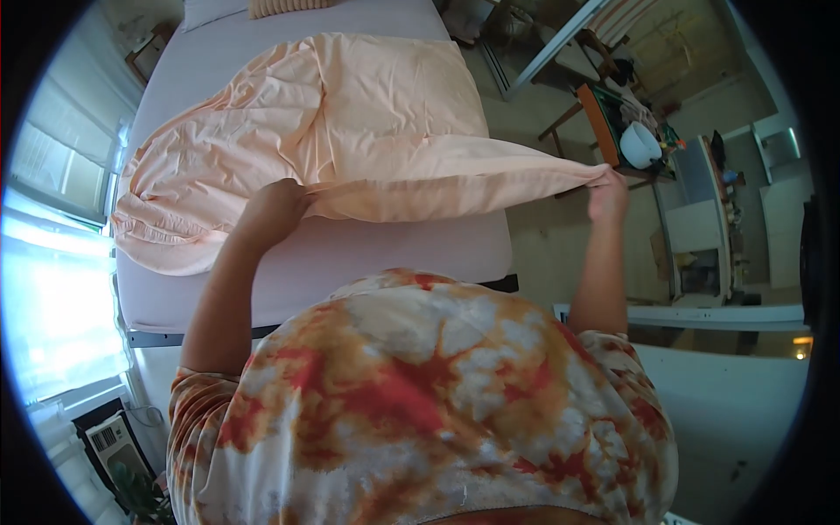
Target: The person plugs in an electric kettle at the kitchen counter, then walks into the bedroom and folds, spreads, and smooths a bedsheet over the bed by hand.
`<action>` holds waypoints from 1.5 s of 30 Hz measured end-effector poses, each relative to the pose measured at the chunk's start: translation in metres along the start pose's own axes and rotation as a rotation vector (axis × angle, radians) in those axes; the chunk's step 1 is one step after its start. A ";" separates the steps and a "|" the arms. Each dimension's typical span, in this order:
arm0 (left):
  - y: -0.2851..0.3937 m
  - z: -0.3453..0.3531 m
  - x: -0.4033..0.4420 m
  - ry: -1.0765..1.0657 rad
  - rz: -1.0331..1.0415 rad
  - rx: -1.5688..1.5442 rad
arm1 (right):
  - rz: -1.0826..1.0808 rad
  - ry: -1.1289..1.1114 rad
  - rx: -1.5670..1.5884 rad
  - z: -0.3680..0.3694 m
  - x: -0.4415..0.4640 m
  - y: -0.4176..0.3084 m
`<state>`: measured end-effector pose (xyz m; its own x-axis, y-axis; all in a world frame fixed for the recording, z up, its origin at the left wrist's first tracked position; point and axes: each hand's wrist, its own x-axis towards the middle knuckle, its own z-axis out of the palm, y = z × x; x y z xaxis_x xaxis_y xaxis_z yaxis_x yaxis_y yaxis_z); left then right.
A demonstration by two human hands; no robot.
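Note:
A peach fitted sheet [394, 96] with a gathered edge lies partly spread and wrinkled over the bed [376, 262]. Its left part is bunched in loose folds. My left hand [273, 213] is closed on the near edge of the sheet, above the mattress. Out past the bed's right side, my right hand [607, 194] grips a corner of the same sheet, fingers pinched together. Between both hands the edge is stretched in a long folded band, lifted off the mattress at the right.
A pillow [210, 10] and a ribbed tan cushion [284, 7] lie at the bed's far end. Curtained windows [61, 289] run along the left. At the right stands a table [597, 131] with a white bowl [640, 145] on it, near a glass partition.

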<state>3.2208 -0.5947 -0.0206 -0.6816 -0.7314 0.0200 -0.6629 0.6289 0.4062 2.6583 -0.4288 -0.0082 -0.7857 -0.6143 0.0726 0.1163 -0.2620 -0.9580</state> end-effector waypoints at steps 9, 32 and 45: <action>0.034 0.017 0.001 -0.181 0.168 0.040 | -0.506 -1.158 -0.714 0.248 -0.200 0.121; -0.003 0.072 -0.079 -0.033 0.349 -0.085 | -0.395 -1.486 -0.769 0.245 -0.243 0.113; -0.102 0.030 -0.116 -0.354 0.259 0.265 | -0.119 -1.562 -0.973 0.208 -0.229 0.040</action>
<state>3.3581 -0.5662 -0.0913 -0.8669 -0.4372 -0.2394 -0.4825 0.8567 0.1824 2.9694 -0.4532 -0.0059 0.5147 -0.8231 -0.2398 -0.6864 -0.2281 -0.6905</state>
